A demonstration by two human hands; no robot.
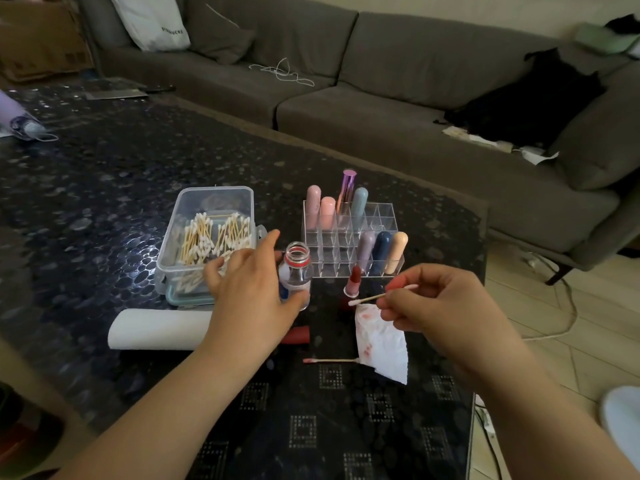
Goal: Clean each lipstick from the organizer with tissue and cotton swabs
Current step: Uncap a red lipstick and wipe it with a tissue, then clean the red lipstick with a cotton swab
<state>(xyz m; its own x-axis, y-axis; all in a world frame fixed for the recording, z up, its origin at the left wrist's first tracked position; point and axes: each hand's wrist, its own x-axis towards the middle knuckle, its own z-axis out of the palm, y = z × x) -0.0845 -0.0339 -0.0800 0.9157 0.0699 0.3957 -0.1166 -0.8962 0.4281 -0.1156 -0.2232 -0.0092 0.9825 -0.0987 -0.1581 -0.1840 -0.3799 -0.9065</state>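
A clear acrylic organizer (388, 216) stands on the dark table with several capped lipsticks in it. In front of it an uncapped red lipstick (354, 280) stands upright, its red cap (297, 335) lying near my left wrist. My right hand (440, 303) pinches a cotton swab (367, 299) over a red-stained tissue (382, 341). My left hand (247, 289) reaches with spread fingers to a small open bottle (296, 270), thumb against its lower side. A used swab (330, 360) lies on the table.
A clear plastic box of cotton swabs (207, 233) sits left of the bottle, and a white paper roll (159, 329) lies in front of it. A grey sofa (381, 109) runs behind the table. The table's right edge drops to a floor with cables.
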